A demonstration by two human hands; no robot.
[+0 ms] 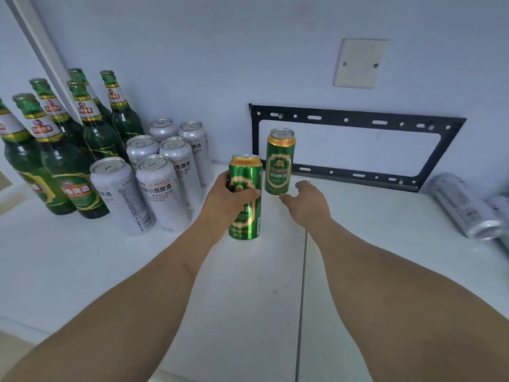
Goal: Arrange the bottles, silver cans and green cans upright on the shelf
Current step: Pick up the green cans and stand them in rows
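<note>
My left hand (230, 198) grips a green can (246, 213) that stands upright on the white shelf (110, 257). A second green can (279, 162) stands upright behind it, near the wall. My right hand (305, 201) hovers just right of that second can, fingers spread and holding nothing. Several green bottles (68, 166) stand upright at the far left. Several silver cans (162, 186) stand upright beside them. Two silver cans (465, 208) lie on their sides at the right edge.
A black metal bracket (358, 119) is fixed to the wall behind the green cans. A white blank cover plate (358, 63) sits higher on the wall. A seam (304, 257) runs across the shelf top, front to back.
</note>
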